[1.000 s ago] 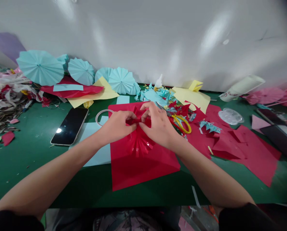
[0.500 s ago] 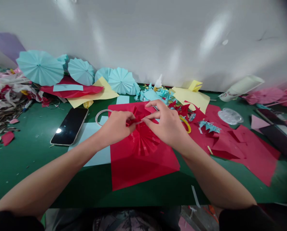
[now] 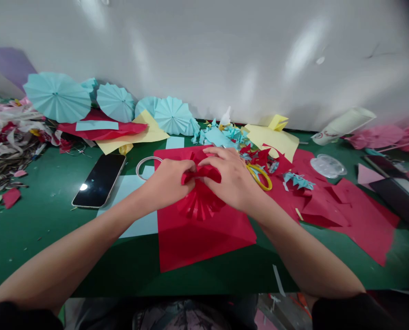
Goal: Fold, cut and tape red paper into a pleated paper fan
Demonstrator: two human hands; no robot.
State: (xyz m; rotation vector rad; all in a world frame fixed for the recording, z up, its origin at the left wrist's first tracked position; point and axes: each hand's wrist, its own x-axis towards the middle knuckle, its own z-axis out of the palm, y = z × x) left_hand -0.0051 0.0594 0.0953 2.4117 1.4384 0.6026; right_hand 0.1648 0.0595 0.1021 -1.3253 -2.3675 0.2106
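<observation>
Two hands: left hand (image 3: 171, 181) and right hand (image 3: 226, 178) | both pinching pleated red paper (image 3: 200, 204) | above red sheet (image 3: 204, 247)

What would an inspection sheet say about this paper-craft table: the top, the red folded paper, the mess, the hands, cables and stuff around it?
Surface: green table, partly covered by papers.
Job's things: pleated red paper, held over a flat red sheet.
Clutter: phone left; yellow handle and clear plastic dish right; scrap heap far left.
Hands: left hand and right hand both grip the pleated paper near its middle.
Cables: nothing seen for certain.
Surroundings: pale wall behind, with pleated blue rounds along it.
</observation>
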